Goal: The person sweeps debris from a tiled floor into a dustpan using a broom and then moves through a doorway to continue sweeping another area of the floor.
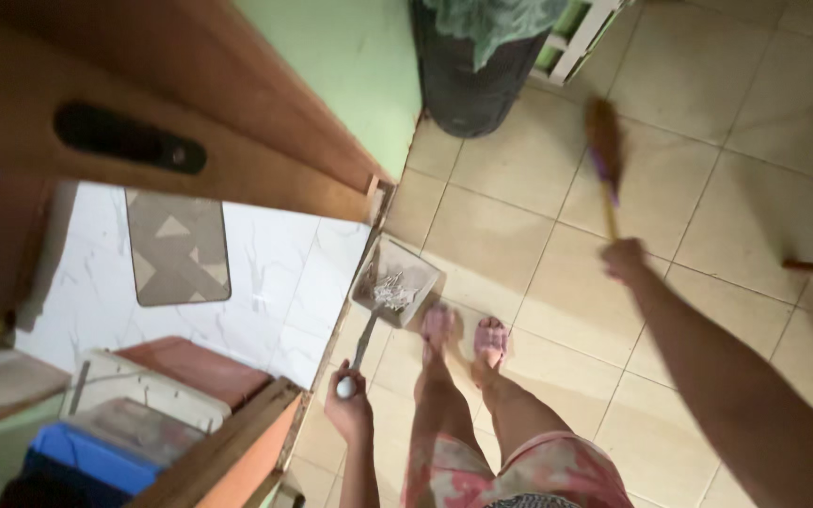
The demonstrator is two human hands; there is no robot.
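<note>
My left hand (348, 406) grips the end of a long-handled grey dustpan (395, 281), which rests on the tiled floor at a doorway and holds a small pile of sweepings. My right hand (624, 258) is stretched out to the right and clasps the stick of a brown broom (603, 141); the broom head is blurred and points away from me over the beige tiles. My feet in pink slippers (490, 337) stand just behind the dustpan.
An open wooden door (171, 113) stands at upper left. Beyond the threshold lie white marbled tiles with a patterned mat (179, 246). A dark round bin (470, 75) stands at the top. Boxes and a blue container (87, 453) sit at lower left.
</note>
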